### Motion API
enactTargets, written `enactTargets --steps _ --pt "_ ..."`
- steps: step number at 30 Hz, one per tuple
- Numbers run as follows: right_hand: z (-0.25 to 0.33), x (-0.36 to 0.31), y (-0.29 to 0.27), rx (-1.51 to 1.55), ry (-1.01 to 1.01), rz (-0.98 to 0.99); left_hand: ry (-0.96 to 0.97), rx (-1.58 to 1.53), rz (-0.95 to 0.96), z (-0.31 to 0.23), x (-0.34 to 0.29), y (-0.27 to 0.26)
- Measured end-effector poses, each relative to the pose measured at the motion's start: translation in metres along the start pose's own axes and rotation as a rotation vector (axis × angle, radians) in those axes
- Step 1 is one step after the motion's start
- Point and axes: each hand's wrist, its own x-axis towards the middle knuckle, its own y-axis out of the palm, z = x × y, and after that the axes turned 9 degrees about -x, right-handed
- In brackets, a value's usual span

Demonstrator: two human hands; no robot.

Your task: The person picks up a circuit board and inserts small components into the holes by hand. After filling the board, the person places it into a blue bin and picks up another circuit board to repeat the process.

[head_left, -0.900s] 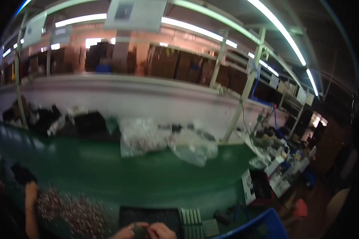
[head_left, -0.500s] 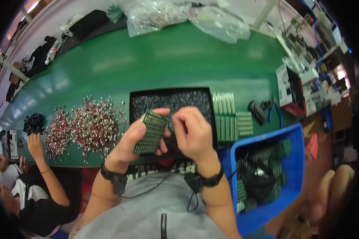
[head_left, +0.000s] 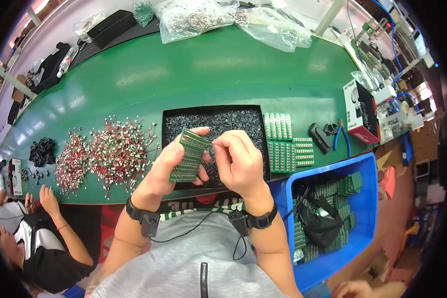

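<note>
A green circuit board panel (head_left: 190,155) is held tilted by its edges in my left hand (head_left: 161,171), thumb on the near side and fingertips showing past the far edge. My right hand (head_left: 241,166) is pinched at the panel's upper right edge; whatever lies between its fingertips is too small to make out. Beneath both hands sits a shallow black tray (head_left: 211,108) filled with small dark parts (head_left: 238,121). Stacked green panels (head_left: 281,156) lie just right of the tray.
Piles of red-wired connectors (head_left: 119,154) lie to the left, near a co-worker's hand (head_left: 48,199). A blue bin (head_left: 333,171) of boards and a black bag stands at right. Beyond the stacks lie pliers (head_left: 340,139) and a black case (head_left: 320,138). Another person's hand (head_left: 351,289) shows lower right.
My right fingertips have come closer to the panel's edge, and the panel has tilted slightly. The co-worker's hand at left has moved down. At lower right, the other person's limbs have shifted.
</note>
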Motion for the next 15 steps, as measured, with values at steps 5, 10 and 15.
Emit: enactTargets --steps 5,10,15 --pt "-0.0017 0.0049 -0.0009 0.075 0.07 0.045 -0.007 0.06 0.02 -0.0031 0.0058 0.0032" --pt "-0.0076 0.0032 -0.0006 0.097 0.047 0.043 -0.018 0.096 0.048 -0.0044 0.0073 0.006" --pt "-0.0045 0.0086 -0.0019 0.018 -0.016 0.006 -0.01 0.098 0.055 -0.0023 0.0085 0.0024"
